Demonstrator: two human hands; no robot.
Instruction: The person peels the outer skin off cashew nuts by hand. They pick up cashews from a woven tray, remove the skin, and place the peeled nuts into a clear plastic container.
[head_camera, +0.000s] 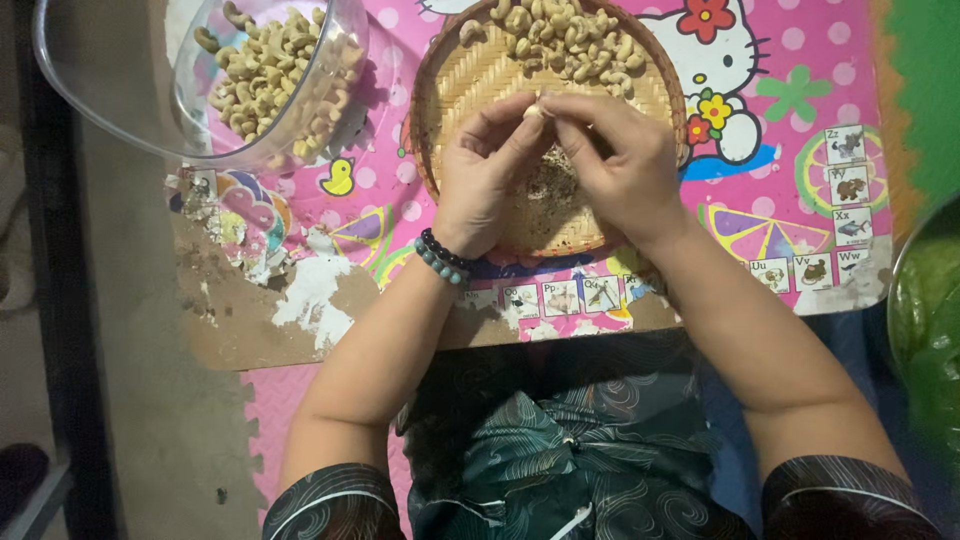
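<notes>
View from above of a person seated at a low pink table (800, 60) with a cartoon print and a worn, peeling near edge. At the centre, both hands meet over a round woven bamboo tray (450, 90). The left hand (480, 175), with a dark beaded bracelet (442, 258) at the wrist, and the right hand (615, 160) pinch one pale cashew nut (536, 111) between their thumbs and fingertips; the fingers are drawn in narrow around it, and the nut sits just above the tray's middle.

At 12 o'clock on the tray lies a heap of pale cashew nuts (560, 35), touching one another along the far rim. Beneath the hands, toward 6 o'clock on the tray, is a scatter of fine brownish skins and crumbs (545, 200).

At 10 o'clock from the tray, well apart from it, a clear plastic bowl (110, 90) stands tilted at the table's far left corner, holding more cashews (275, 70) piled against its right side.

At 3 o'clock, at the frame's right edge, part of a green rounded object (925, 320) shows; what it is cannot be told.
</notes>
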